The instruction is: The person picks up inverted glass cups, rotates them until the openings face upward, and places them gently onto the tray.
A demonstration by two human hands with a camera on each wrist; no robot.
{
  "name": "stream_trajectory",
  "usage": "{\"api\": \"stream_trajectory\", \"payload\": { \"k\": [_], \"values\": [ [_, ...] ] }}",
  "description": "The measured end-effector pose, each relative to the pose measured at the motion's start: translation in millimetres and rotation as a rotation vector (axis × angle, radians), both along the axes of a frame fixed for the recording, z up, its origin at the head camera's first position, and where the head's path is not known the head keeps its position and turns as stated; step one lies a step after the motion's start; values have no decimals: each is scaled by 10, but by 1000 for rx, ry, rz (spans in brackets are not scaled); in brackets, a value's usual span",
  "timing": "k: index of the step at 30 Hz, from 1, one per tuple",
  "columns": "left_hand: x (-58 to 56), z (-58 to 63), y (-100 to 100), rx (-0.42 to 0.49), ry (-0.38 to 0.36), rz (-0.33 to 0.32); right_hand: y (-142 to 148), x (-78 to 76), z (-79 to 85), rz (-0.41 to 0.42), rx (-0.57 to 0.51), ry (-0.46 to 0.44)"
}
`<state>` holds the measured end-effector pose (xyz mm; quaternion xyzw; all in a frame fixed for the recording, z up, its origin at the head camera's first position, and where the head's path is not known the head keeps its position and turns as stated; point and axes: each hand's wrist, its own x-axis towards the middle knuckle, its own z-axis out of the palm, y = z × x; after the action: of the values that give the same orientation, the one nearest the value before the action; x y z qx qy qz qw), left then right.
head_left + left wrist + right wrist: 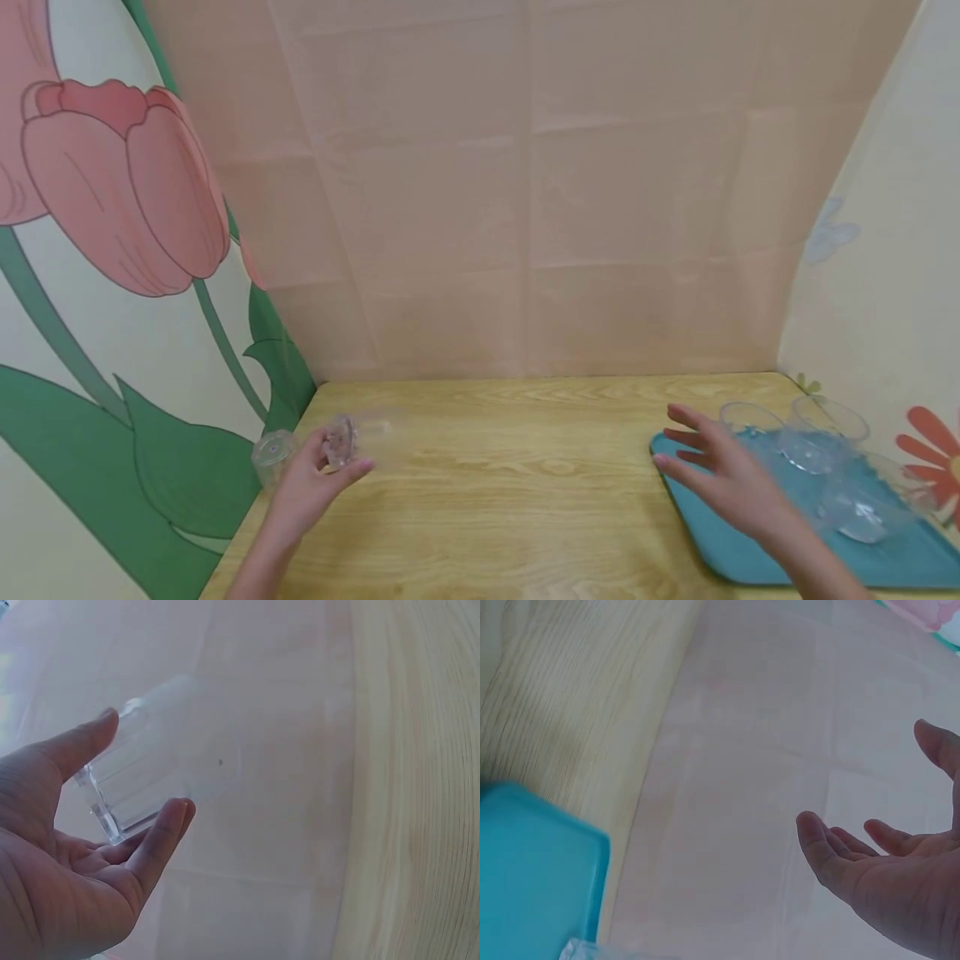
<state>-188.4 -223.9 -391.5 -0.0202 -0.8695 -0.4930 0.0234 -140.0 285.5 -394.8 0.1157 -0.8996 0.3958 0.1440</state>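
Observation:
My left hand [300, 496] grips a clear cup [161, 761] between thumb and fingers, raised over the left part of the table. The cup is tipped on its side, its far end pointing right in the head view. Just left of that hand, another clear cup [272, 450] stands at the table's left edge, partly behind the wrist. My right hand [731, 483] hangs in the air beside and over the left edge of a blue tray [723, 546]. Its fingers are spread and loosely bent, with nothing in them.
Three clear cups stand on the tray at the right: a rear left cup [750, 412], a rear right cup [831, 421] and a front cup [862, 517]. Wood-grain table [510, 492] lies between the hands. A pinkish sheet [525, 208] hangs behind it, with walls at both sides.

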Motion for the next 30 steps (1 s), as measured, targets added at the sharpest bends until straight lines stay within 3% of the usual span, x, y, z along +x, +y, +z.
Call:
{"api": "stream_trajectory", "payload": {
  "k": [5, 9, 18, 24, 30],
  "values": [
    [15, -28, 73, 46, -46, -6, -80, -5, 33, 45, -99, -120],
    [19, -44, 165, 104, -23, -16, -138, -12, 36, 82, -176, -175],
    [23, -67, 388, 259, -2, -19, -257, -32, 33, 143, -294, -242],
    [57, -48, 498, 340, 2, -68, -352, -44, 14, 185, -360, -279],
    [59, -36, 604, 408, -8, -115, -442, -66, -21, 205, -383, -261]
  ]
}}
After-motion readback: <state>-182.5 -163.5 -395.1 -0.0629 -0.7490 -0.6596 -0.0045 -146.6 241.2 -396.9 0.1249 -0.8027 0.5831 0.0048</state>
